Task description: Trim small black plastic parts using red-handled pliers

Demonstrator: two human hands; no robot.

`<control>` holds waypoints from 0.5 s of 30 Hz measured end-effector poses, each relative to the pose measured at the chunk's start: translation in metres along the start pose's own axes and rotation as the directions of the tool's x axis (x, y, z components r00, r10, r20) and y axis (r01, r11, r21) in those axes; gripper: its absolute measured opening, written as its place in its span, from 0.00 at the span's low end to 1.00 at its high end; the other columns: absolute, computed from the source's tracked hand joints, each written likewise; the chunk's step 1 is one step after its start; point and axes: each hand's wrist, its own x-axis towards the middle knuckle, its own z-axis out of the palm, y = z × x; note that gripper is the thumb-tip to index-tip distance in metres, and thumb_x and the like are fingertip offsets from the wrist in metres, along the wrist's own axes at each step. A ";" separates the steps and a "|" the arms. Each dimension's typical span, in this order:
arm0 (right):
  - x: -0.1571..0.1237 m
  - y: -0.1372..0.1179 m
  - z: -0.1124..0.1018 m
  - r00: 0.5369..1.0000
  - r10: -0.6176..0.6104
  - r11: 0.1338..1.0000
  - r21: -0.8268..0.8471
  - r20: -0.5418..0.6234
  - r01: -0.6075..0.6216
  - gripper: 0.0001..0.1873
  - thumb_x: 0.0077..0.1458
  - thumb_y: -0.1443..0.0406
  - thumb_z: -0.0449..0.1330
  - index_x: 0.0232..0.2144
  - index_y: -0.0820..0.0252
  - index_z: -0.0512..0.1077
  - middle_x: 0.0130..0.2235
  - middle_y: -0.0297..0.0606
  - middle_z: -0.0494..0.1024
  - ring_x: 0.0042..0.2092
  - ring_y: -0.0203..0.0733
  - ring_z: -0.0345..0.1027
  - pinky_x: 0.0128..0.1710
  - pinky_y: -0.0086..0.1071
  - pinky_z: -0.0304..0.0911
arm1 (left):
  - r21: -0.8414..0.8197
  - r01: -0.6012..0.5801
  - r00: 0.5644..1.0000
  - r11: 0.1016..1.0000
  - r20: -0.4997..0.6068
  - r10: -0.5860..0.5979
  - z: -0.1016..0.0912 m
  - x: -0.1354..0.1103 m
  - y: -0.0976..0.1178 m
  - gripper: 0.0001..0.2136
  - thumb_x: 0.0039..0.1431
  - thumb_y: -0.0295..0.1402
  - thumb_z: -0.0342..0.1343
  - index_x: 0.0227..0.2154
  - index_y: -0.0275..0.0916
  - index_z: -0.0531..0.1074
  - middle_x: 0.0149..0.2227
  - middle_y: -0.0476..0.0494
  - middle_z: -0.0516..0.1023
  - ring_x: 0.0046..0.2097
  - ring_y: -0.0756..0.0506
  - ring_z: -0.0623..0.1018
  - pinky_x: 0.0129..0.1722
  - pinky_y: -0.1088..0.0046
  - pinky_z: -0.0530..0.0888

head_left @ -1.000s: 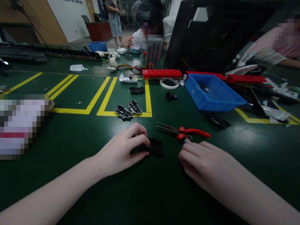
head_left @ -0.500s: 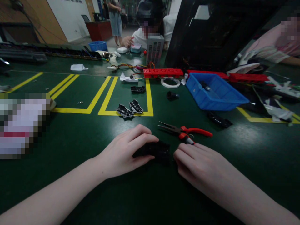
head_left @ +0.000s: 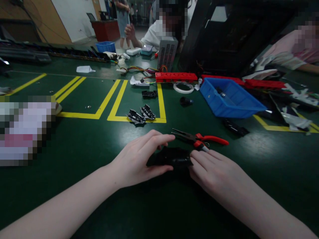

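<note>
A dark, glossy black plastic part (head_left: 178, 161) lies low over the green table between my hands, its details hard to make out. My left hand (head_left: 143, 156) is wrapped loosely round its left end, thumb along the near side and index finger stretched out over the top. At the part's right end, my right hand (head_left: 211, 169) is closed, its curled fingers against the tip; the fingertips are hidden. Just beyond lie long-nose pliers (head_left: 190, 136) with red handles, one handle running behind my right hand's knuckles. Two black-and-silver parts (head_left: 136, 117) rest farther off at the yellow tape.
A blue bin (head_left: 233, 99) with small parts stands at right, a black shell (head_left: 235, 127) before it. Farther back are a white tape ring (head_left: 183, 87), a red power strip (head_left: 176, 77) and a grey metal box (head_left: 167, 53). A co-worker's hand (head_left: 130, 32) is raised across the table.
The black part has come round to show a glossy side, and its right end now meets my right hand. My left index finger has straightened. The co-worker's hand has risen.
</note>
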 end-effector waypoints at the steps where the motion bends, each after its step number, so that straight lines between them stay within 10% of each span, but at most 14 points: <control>1: 0.000 0.000 0.000 1.000 0.013 1.000 -0.003 0.001 -0.013 0.11 0.55 0.77 0.51 0.30 0.63 0.72 0.32 0.43 0.77 0.33 0.44 0.72 0.40 0.39 0.68 | -0.001 -0.008 1.000 1.000 -0.007 0.008 0.000 0.000 0.000 0.27 0.58 0.28 0.63 0.57 0.38 0.57 0.47 0.41 0.70 0.43 0.45 0.75 0.40 0.69 0.76; 15: -0.006 0.017 -0.001 0.962 0.272 0.879 0.404 0.008 -0.252 0.06 0.55 0.71 0.53 0.32 0.58 0.69 0.28 0.35 0.73 0.28 0.38 0.69 0.27 0.31 0.64 | 0.003 -0.091 0.995 0.996 -0.030 0.091 0.004 0.001 -0.002 0.24 0.59 0.30 0.62 0.55 0.37 0.60 0.48 0.39 0.71 0.46 0.44 0.75 0.42 0.69 0.75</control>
